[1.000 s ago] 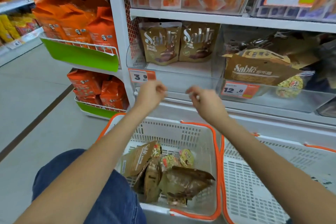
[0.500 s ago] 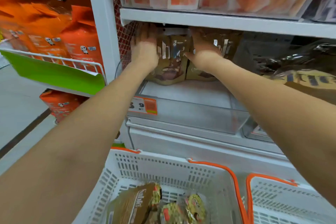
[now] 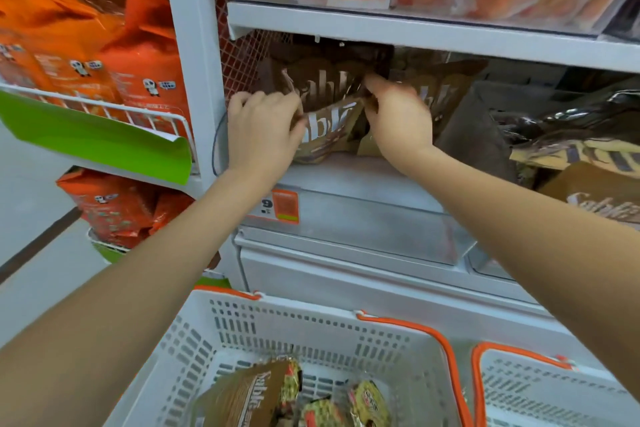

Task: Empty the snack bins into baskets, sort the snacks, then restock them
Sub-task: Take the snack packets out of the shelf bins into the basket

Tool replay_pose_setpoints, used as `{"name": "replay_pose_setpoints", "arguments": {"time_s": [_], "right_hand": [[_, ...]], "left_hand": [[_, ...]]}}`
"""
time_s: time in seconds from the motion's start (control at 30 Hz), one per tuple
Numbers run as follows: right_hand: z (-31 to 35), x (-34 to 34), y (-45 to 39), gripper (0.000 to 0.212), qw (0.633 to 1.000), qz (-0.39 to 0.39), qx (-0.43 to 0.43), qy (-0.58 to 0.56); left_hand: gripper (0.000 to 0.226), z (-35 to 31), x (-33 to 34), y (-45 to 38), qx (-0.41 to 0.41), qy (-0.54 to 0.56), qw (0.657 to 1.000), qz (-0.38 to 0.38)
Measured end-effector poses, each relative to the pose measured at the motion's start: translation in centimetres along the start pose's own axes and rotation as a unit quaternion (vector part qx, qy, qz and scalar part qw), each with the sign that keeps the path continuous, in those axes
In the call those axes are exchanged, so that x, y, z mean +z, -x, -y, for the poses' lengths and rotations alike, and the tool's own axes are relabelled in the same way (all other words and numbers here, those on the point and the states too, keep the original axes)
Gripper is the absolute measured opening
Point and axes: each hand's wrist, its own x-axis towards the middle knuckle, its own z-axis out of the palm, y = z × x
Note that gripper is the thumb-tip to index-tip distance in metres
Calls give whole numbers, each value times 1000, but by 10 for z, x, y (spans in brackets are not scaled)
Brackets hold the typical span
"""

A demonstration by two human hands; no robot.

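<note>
While both hands [image 3: 263, 128] [image 3: 398, 114] grip brown packets [image 3: 325, 121], orange bags [image 3: 138, 55] crowd the left rack.

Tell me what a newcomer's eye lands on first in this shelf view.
First the two hands, left hand and right hand, both gripping brown Sable pouches at the back of the clear bin at shelf centre. Next, the orange snack bags in the wire rack at left, and the white basket below, already holding a few snacks.
</note>
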Motion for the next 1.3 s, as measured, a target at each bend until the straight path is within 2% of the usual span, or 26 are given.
{"name": "replay_pose_setpoints", "arguments": {"time_s": [0.07, 0.17, 0.27, 0.33, 0.4, 0.5, 0.53, 0.67, 0.83, 1.07, 1.13, 1.2, 1.3], "right_hand": [[3, -9, 16, 18, 999, 13, 5, -31], [4, -16, 39, 16, 997, 50, 34, -52], [0, -21, 43, 43, 998, 51, 33, 22], [-4, -28, 33, 65, 995, 44, 89, 33], [-12, -33, 23, 72, 989, 40, 130, 55], [-19, -36, 21, 38, 986, 83, 110, 97], [-20, -36, 24, 32, 986, 93, 104, 89], [-14, -39, 40, 32, 994, 65, 75, 38], [11, -83, 69, 25, 995, -71, 20, -68], [40, -162, 125, 29, 980, -129, -57, -141], [45, -184, 141, 24, 976, -139, -72, -153], [52, -200, 160, 22, 974, -115, -86, -174], [59, -195, 196, 19, 979, 0, -78, -190]], "left_hand": [[16, -1, 1, 18, -23, 41, 999, -17], [17, -3, -3, 30, -76, 93, 993, 5], [10, -4, -6, 31, -60, 131, 989, 36], [10, -4, -7, 33, -63, 169, 982, 48], [11, -6, -7, 36, -85, 189, 977, 44], [15, -10, -8, 39, -102, 197, 974, 38], [16, -11, -10, 40, -102, 192, 975, 43], [17, -14, -22, 47, -84, 151, 984, 39], [19, -27, -75, 40, -100, 138, 983, -73], [19, -57, -181, 44, 33, 133, 985, -107], [21, -60, -210, 53, 69, 107, 987, -94], [23, -60, -231, 70, 90, 88, 991, -54], [24, -59, -233, 117, 28, 91, 994, 54]]}}
